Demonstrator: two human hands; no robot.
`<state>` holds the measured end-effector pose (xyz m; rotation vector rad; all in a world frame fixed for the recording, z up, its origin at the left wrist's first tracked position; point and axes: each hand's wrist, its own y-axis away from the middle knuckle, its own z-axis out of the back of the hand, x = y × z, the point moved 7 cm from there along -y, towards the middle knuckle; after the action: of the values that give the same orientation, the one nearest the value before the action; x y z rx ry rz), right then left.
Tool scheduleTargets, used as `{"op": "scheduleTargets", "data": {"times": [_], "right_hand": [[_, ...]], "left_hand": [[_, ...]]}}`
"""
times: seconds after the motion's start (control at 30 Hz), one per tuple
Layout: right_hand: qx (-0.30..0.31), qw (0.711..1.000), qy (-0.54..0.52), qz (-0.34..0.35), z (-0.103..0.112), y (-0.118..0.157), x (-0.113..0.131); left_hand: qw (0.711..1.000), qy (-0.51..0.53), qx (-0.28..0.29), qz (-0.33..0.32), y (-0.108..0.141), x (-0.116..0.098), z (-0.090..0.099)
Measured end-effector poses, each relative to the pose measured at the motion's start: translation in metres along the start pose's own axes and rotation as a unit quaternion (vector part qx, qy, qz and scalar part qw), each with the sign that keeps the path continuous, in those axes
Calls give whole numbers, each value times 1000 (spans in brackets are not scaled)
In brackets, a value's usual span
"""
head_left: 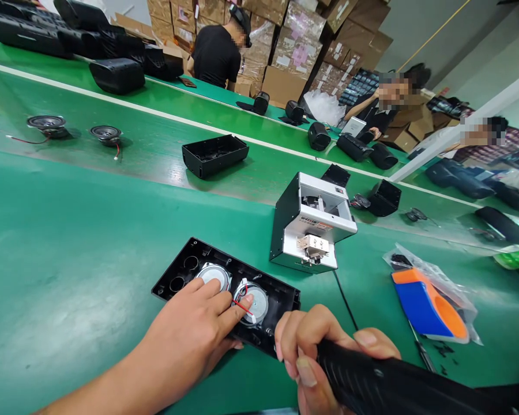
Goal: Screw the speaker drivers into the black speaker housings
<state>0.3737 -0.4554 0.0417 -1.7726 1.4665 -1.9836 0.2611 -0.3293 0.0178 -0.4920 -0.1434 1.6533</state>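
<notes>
Fastening step in hand, judging by the grip and the tool. Left hand (190, 328) pressed flat, fingers spread, on the black speaker panel (185, 268), fingertips holding down the right-hand speaker driver (256, 304) with its red and white leads; nothing clasped, only pinned. Second driver (214, 275) seated just beside it, partly under the fingers. Right hand (324, 346) closed tight around the black electric screwdriver (389, 380), tip hidden behind the fingers, close to the panel's near right corner. Panel lying flat near the front edge of the green bench (69, 259), slightly skewed to that edge. Just behind it, toward the belt, a white and black screw feeder (311, 222), cable trailing forward. Near the right edge, an orange and blue tool in a clear bag (430, 302). Farther back on the conveyor belt (155, 144), an open black housing (215, 154) and two loose drivers (47, 123) near the left edge. Next move, by judgement: bit kept square over a mounting hole beside the driver, leads kept clear of the tip, panel held steady against the twist.
</notes>
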Motion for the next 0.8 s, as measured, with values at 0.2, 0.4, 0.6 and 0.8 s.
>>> {"op": "scheduleTargets", "data": {"times": [0.2,0.4,0.6,0.8], "right_hand": [[0,1000,18,-3,-5,0,-1],[30,998,13,53,-11,3,-7],[-57,996,20,64,-11,4,-14],[-145,986,12,81,29,-40,17]], "left_hand": [[1000,-3,8,0,4,0,-8],[998,38,38,11,2,5,-4],[988,103,114,-10,-28,15,24],[988,35,151,-25,-54,55,13]]}}
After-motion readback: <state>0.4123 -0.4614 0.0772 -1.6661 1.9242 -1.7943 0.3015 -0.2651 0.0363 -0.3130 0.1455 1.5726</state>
